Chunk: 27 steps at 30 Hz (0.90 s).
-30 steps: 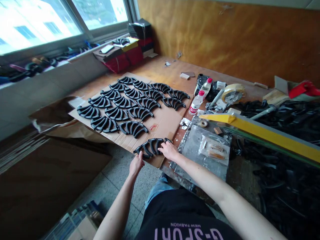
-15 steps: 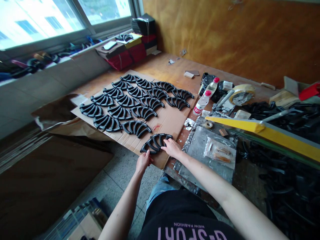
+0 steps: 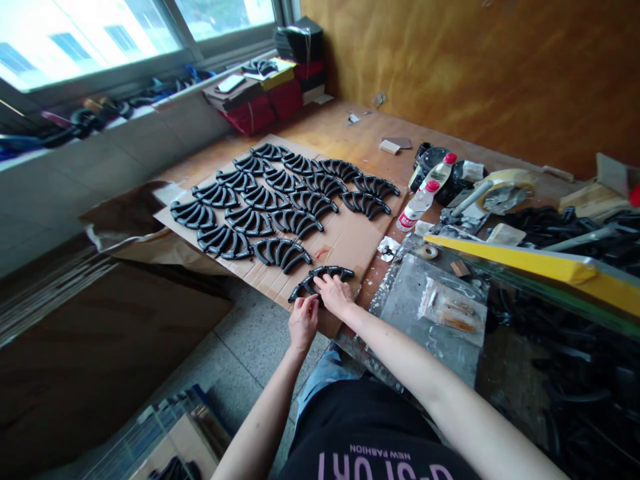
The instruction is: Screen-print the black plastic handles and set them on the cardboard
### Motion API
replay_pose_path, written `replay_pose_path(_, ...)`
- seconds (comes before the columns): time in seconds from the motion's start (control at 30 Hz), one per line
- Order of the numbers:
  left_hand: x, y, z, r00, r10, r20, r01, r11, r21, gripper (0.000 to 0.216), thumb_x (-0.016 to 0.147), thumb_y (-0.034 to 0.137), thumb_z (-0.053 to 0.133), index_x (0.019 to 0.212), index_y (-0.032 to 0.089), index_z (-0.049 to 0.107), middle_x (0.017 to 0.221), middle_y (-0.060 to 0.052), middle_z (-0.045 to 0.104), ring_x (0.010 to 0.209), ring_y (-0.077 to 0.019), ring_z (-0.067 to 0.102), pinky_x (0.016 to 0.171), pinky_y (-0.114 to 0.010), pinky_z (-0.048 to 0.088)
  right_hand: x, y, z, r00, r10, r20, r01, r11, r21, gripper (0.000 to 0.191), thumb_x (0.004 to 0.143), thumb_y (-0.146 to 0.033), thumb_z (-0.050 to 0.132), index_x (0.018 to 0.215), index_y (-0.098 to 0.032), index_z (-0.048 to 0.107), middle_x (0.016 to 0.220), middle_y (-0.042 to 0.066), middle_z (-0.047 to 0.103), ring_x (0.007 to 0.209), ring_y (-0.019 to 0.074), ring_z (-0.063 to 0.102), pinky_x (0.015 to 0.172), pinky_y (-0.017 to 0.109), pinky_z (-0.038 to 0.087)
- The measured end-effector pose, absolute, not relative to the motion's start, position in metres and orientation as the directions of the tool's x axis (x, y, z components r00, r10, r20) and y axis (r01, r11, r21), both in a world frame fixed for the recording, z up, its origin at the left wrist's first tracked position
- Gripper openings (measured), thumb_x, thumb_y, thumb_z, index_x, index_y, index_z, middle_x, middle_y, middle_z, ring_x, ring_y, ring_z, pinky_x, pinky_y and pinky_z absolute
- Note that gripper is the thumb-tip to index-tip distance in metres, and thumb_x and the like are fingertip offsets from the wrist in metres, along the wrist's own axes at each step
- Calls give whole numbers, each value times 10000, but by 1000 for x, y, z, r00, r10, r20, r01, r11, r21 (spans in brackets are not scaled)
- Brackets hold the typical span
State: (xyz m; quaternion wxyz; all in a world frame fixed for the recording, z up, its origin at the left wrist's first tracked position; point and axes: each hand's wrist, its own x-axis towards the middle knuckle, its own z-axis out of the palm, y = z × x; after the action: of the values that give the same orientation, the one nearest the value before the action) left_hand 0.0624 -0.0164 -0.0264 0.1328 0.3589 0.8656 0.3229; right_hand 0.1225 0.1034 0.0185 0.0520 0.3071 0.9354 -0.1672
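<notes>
A fan of curved black plastic pieces lies at the near edge of a cardboard sheet. My right hand rests on its near side with fingers bent over the pieces. My left hand is just below, fingertips pinched at the fan's lower left end. Rows of several more black fans cover the cardboard farther back.
Two red-capped bottles, a tape roll and small clutter sit right of the cardboard. A yellow bar crosses above a grey metal plate. A heap of black parts fills the right side. Boxes line the windowsill.
Both hands have drawn closer together on the nearest fan, squeezing its pieces into a tighter bundle. The view has shifted slightly left and down.
</notes>
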Motion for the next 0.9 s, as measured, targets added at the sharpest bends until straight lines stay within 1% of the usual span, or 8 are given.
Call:
replay_pose_path(0.1,63,-17,-30,-709,704,29,548,525,651,302,941,369,465,1105,228,675,948,-43,572,742,-128,586,658,-244,454,127,110,17,-835,493,-243,547,790,-275,348,973,-210,342,1220,-327,557,1090,53,629,1026,243,501,751,332,472)
replay_pose_path(0.3,67,-21,-37,-726,684,73,554,518,652,308,938,367,475,1113,203,668,993,-64,558,814,-146,609,714,-266,493,136,112,15,-835,486,-258,543,806,-237,302,950,-212,375,1045,-291,650,1069,53,637,1046,249,486,784,350,451)
replay_pose_path(0.43,65,-20,-38,-742,666,83,542,521,660,308,934,364,481,1138,211,654,1104,-83,563,911,-161,622,779,-282,516,139,113,18,-847,466,-258,526,805,-275,291,923,-214,405,1057,-280,655,1064,58,636,1057,257,480,831,386,440)
replay_pose_path(0.5,63,-18,-36,-744,666,62,524,524,671,328,943,360,457,1173,212,638,1153,-90,570,966,-173,621,819,-298,520,139,110,21,-846,470,-252,529,799,-286,273,916,-276,441,1094,-273,648,1089,71,624,1071,277,473,867,432,430)
replay_pose_path(0.6,59,-15,-33,-720,694,8,496,506,706,366,966,353,386,1204,215,629,1133,-88,597,1012,-183,615,893,-332,511,137,103,22,-842,482,-241,537,794,-287,345,870,-413,541,1165,-253,622,1170,102,588,1105,318,451,916,508,399)
replay_pose_path(0.67,58,-13,-31,-703,711,-15,481,491,727,388,974,351,352,1197,206,634,1111,-93,610,1018,-189,613,939,-360,495,136,97,23,-831,499,-245,553,785,-278,386,850,-441,582,1173,-232,618,1200,120,572,1127,332,437,939,533,375)
replay_pose_path(0.77,57,-11,-27,-702,712,-25,472,491,733,406,973,359,343,1172,174,646,1087,-111,624,1019,-211,610,969,-399,478,135,93,24,-812,530,-246,583,761,-286,332,870,-417,571,1127,-218,637,1176,121,585,1128,327,434,957,538,350)
replay_pose_path(0.9,48,16,-13,-674,737,40,529,445,723,421,974,377,342,1193,168,634,1075,-118,622,989,-216,603,935,-398,487,133,115,32,-804,577,-143,587,733,-344,319,909,-428,504,1136,-247,637,1163,98,597,1141,308,418,985,514,309)
